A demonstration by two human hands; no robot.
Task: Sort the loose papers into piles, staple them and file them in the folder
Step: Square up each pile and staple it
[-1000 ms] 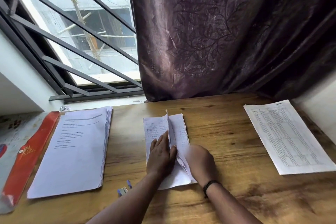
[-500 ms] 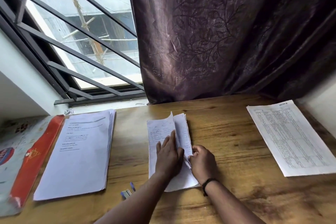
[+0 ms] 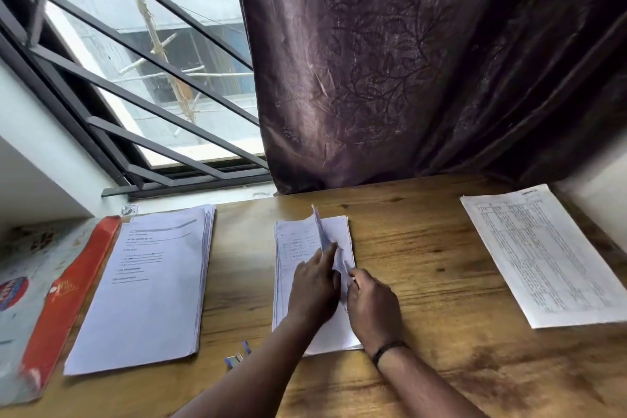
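A small pile of handwritten papers lies in the middle of the wooden table, with one sheet standing up along its centre. My left hand lies flat on the left part of the pile. My right hand pinches the lower edge of the raised sheet. A thick stack of printed papers lies at the left. A single printed sheet with a table lies at the right. A red and pale folder sits at the far left. A small blue stapler shows just beside my left forearm.
A dark purple curtain hangs behind the table's far edge. A barred window fills the upper left. A white wall meets the table at the right edge.
The camera has shifted slightly. My right hand has slid up to the lower edge of the raised sheet, and the sheet stands more upright and narrower than before.
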